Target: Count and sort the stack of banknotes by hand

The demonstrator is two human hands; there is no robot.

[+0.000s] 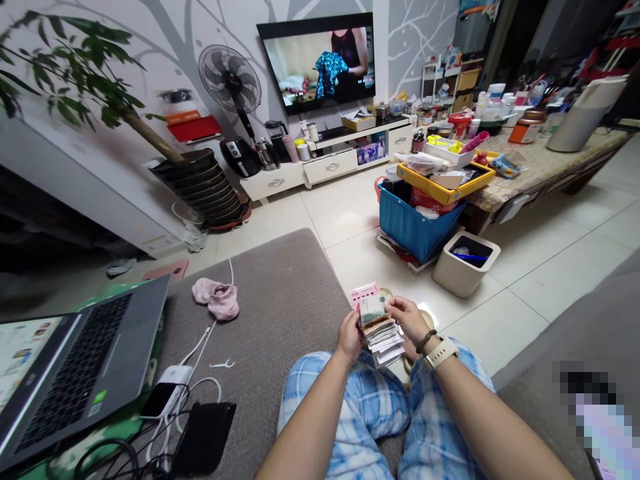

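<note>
Resting above the knees of the checked trousers (370, 407), a stack of banknotes and papers (381, 327) is gripped from both sides: the left hand (350, 337) closes its fingers round the left edge, the right hand (407, 319) pinches the top note. A pale bin (465, 267) and blue crate (413, 227) stand on the tiled floor beyond, a laptop (75, 360) and pink socks (217, 297) lie on the grey sofa (280, 300) to the left.

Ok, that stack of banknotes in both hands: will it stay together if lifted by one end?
Probably not: the banknotes look thin and floppy, already fanned unevenly between left hand and right hand. Loose sheets likely slide apart, though light.
</note>
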